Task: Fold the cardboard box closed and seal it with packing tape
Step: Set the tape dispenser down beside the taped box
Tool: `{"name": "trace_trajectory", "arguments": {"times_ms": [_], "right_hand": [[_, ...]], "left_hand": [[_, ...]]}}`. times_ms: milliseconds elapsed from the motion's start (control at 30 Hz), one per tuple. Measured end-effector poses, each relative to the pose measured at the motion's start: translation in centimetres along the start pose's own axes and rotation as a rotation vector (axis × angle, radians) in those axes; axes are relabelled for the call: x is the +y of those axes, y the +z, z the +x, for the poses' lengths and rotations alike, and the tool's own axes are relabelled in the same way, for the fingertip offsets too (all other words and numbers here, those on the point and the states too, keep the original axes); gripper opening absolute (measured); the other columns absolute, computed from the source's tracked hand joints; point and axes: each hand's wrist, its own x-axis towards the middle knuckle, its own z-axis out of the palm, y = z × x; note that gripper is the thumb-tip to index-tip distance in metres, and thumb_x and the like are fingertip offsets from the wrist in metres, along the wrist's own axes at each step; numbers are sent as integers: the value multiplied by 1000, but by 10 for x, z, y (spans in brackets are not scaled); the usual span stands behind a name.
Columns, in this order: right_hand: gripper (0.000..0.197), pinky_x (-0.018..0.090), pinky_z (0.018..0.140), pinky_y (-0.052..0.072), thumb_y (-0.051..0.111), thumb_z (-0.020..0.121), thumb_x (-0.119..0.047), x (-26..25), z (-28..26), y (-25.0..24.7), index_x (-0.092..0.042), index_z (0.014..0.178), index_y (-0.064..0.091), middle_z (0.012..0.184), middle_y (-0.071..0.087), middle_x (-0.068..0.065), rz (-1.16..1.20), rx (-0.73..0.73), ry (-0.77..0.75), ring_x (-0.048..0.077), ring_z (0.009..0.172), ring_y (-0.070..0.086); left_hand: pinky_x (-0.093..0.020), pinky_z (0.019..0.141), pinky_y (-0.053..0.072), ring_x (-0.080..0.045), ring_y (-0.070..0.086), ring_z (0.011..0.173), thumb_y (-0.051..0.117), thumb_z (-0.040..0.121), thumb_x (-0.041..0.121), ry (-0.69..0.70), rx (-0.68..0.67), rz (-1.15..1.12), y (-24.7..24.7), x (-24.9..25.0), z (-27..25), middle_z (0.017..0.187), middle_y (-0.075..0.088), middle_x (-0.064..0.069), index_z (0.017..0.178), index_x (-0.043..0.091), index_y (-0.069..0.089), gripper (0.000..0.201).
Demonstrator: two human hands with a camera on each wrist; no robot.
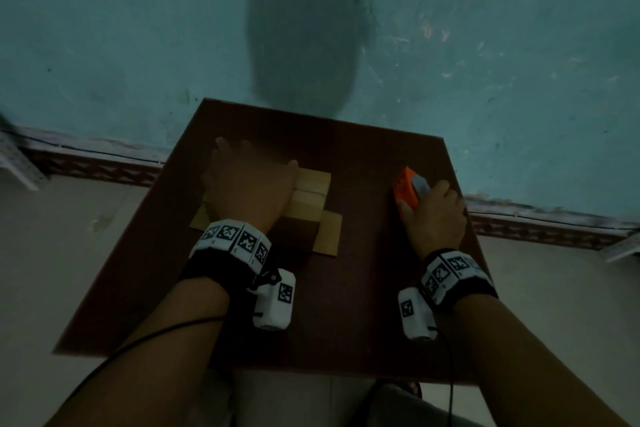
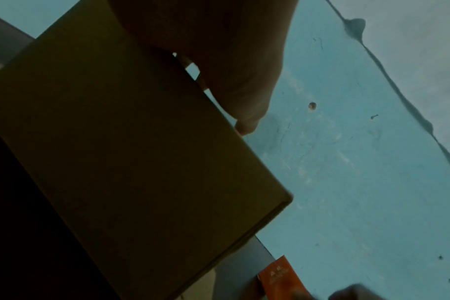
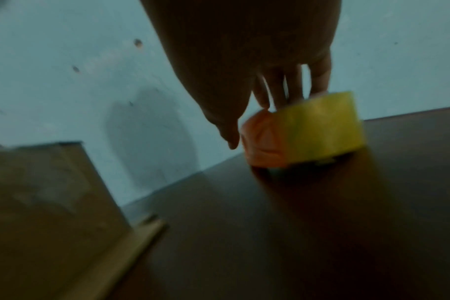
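A small cardboard box (image 1: 311,191) stands left of centre on the dark brown table (image 1: 346,305). Loose flaps (image 1: 329,232) splay out flat at its base. My left hand (image 1: 252,166) lies flat on the box top with straight fingers and hides most of it. The left wrist view shows the box side (image 2: 129,152) under that hand (image 2: 231,60). To the right, my right hand (image 1: 424,199) grips an orange tape dispenser (image 1: 403,187) that sits on the table. In the blurred right wrist view, the fingers (image 3: 278,85) rest on the yellow tape roll (image 3: 321,125).
A teal wall (image 1: 138,28) rises just behind the table's far edge. A pale floor (image 1: 69,253) lies on both sides. Bare tabletop shows between the box and the dispenser and along the near edge. Cables run from both wrist cameras.
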Motion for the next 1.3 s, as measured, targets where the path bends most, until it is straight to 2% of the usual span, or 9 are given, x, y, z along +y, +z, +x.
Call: {"name": "trace_trajectory", "arguments": {"times_ms": [100, 167, 267, 400, 633, 767, 967, 1167, 1300], "right_hand": [[50, 42, 87, 52, 68, 96, -49, -27, -12, -20, -8, 123, 57, 115, 62, 11, 124, 51, -48, 28, 107, 61], [38, 37, 78, 53, 61, 100, -52, -47, -29, -25, -16, 108, 63, 99, 67, 0, 433, -192, -78, 20, 93, 67], [54, 47, 92, 60, 43, 95, -75, -74, -62, -13, -29, 109, 69, 105, 74, 1, 742, -612, 0, 20, 98, 73], [83, 52, 99, 58, 28, 84, -83, -92, -79, -6, -29, 132, 68, 124, 73, 6, 859, -744, 19, 26, 110, 72], [68, 38, 93, 55, 47, 95, -76, -88, -57, -25, -24, 138, 59, 123, 67, -4, 962, -612, 38, 16, 112, 68], [38, 38, 86, 60, 67, 98, -36, -75, -46, -24, -21, 130, 54, 127, 67, 1, 972, -577, 81, 17, 107, 70], [65, 25, 76, 62, 67, 87, 8, -60, -38, -11, -21, 140, 41, 135, 60, 2, 945, -507, -34, 11, 107, 67], [82, 30, 83, 63, 77, 86, -2, -51, -34, -1, -36, 147, 36, 137, 56, -2, 892, -464, -69, 11, 107, 66], [69, 17, 71, 58, 77, 89, -3, -46, -34, -3, -21, 144, 39, 127, 60, -6, 998, -521, -42, 6, 105, 64]], "left_hand": [[-67, 116, 33, -44, 21, 159, 49, 89, 78, -27, 34, -85, 1, -1, 1, 177, 16, -16, 166, 20, 26, 99], [-63, 119, 31, -44, 27, 157, 51, 89, 75, -62, 66, -107, -1, -1, 1, 171, 29, -21, 162, 14, 31, 97], [-58, 122, 28, -46, 34, 153, 51, 91, 74, -129, 62, -129, -4, -3, 2, 163, 40, -27, 157, 6, 35, 96], [-57, 119, 31, -46, 42, 146, 48, 93, 72, -117, 93, -168, -7, -5, -1, 158, 46, -27, 153, 5, 38, 90], [-41, 104, 46, -30, 49, 136, 67, 96, 50, -18, 158, -684, -1, -5, 3, 150, 48, -8, 150, 17, 45, 67], [-47, 105, 53, -27, 54, 130, 70, 94, 42, -50, 30, -805, 5, -6, 4, 146, 44, -4, 152, 17, 46, 67], [-55, 111, 51, -34, 51, 138, 79, 87, 49, -22, -156, -775, 14, -8, 7, 153, 39, -10, 151, 20, 48, 77], [-53, 106, 55, -29, 62, 126, 82, 74, 45, -10, -253, -935, 16, -8, 3, 143, 56, -6, 138, 30, 45, 75], [-54, 109, 52, -29, 60, 126, 77, 89, 22, -43, -333, -1030, 21, -14, 5, 142, 56, -2, 151, 34, 29, 80]]}}
